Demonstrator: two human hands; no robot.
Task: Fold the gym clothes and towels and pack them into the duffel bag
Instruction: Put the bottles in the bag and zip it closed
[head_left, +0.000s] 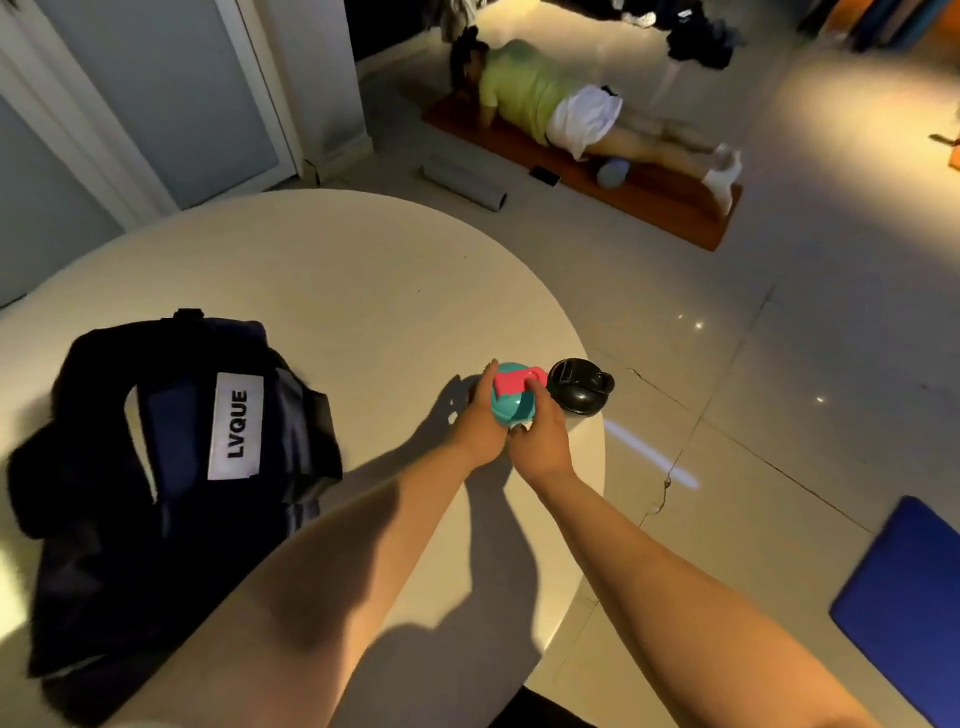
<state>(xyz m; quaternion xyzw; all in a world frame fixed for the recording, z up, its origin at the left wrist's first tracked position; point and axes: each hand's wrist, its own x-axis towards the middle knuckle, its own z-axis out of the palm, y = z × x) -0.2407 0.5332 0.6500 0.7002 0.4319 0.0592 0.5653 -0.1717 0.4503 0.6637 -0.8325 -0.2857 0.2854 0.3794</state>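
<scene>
A dark navy duffel bag (171, 483) with a white "LVQUE" label lies on the left of the round white table (322, 280). Near the table's right edge stands a bottle with a teal lid and pink flip cap (511, 397). My left hand (480, 426) wraps around the bottle's left side. From the right, my right hand (540, 434) holds the same bottle, one finger resting on the pink cap. No gym clothes or towels show on the table.
A black-lidded bottle (582, 387) stands just right of the teal one at the table's edge. On the floor beyond, a person lies on an orange mat (670, 200). A grey roller (462, 182) lies near the door. A blue mat (909, 608) lies at lower right.
</scene>
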